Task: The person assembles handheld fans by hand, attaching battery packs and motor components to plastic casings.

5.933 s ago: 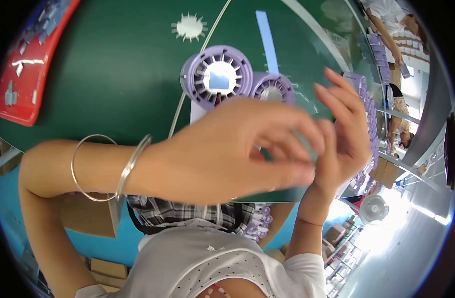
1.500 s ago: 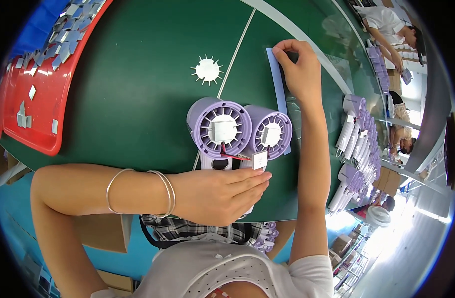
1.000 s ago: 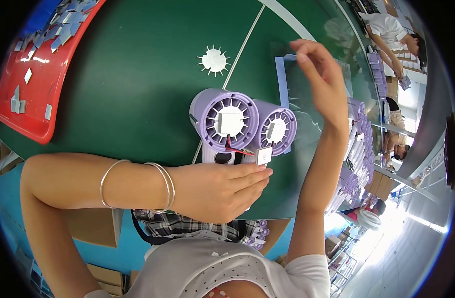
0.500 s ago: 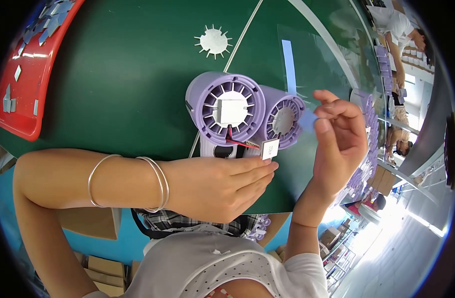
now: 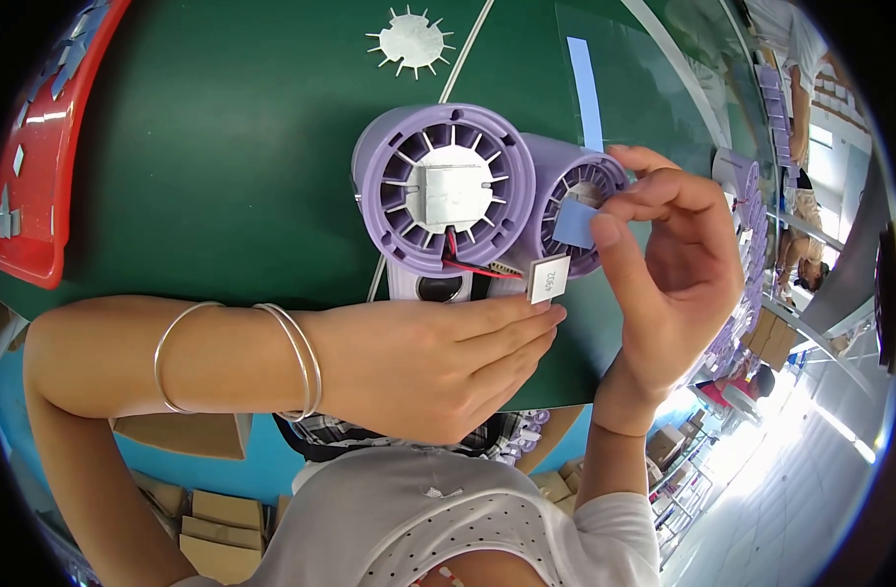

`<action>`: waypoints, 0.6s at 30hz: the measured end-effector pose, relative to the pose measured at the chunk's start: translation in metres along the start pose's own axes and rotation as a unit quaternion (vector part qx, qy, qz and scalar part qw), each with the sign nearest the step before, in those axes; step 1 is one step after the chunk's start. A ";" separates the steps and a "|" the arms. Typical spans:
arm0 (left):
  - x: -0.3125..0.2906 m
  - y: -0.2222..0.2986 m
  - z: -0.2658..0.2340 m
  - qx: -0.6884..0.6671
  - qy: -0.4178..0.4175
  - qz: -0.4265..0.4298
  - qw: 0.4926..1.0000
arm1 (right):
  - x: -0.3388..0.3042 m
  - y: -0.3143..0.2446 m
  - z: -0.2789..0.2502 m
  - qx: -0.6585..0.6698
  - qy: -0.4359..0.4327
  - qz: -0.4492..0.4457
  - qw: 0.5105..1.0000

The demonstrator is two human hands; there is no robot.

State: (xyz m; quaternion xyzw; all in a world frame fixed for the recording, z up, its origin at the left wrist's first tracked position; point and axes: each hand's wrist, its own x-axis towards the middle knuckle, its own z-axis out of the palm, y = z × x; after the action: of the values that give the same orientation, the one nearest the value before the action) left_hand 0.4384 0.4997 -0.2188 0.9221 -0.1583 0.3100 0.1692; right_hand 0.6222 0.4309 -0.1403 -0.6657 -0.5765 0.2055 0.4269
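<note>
My left hand [image 5: 438,364] reaches across the front of two purple handheld fans. At its fingertips is a small white square plate [image 5: 549,280] on red and black wires; its thumb is hidden. The larger fan housing [image 5: 366,201] faces up, with a finned silver disc [image 5: 468,211] inside and a grey square [image 5: 454,193] on the disc. Beside it to the right, the second purple fan [image 5: 556,157] also has a finned disc. My right hand [image 5: 678,254] pinches a small blue square pad [image 5: 573,224] between thumb and forefinger, in front of the second fan's round opening.
A loose finned silver disc [image 5: 412,43] lies on the green table [image 5: 233,147]. Right of it, a blue strip [image 5: 585,93] sits on a clear sheet. A red tray [image 5: 47,186] holding small grey-blue squares is at left. Several purple parts [image 5: 739,196] line the right edge.
My right hand has carried the blue pad left, in front of the second fan's opening. The two fans now appear higher and larger in view; my left hand keeps its grip.
</note>
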 end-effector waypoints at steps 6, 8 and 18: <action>-0.001 0.000 0.000 -0.005 -0.003 -0.007 1.000 | -0.002 0.003 0.003 0.018 0.022 0.014 0.999; -0.001 0.000 0.000 -0.002 -0.003 -0.006 1.000 | -0.002 0.004 0.002 0.033 0.021 0.011 0.999; -0.003 0.000 0.001 -0.005 -0.013 -0.002 1.000 | -0.005 0.006 0.002 0.041 0.028 0.024 0.998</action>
State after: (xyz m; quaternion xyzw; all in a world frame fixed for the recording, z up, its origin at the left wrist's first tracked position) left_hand 0.4372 0.5000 -0.2213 0.9254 -0.1600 0.2970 0.1730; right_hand 0.6231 0.4273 -0.1473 -0.6670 -0.5394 0.2202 0.4644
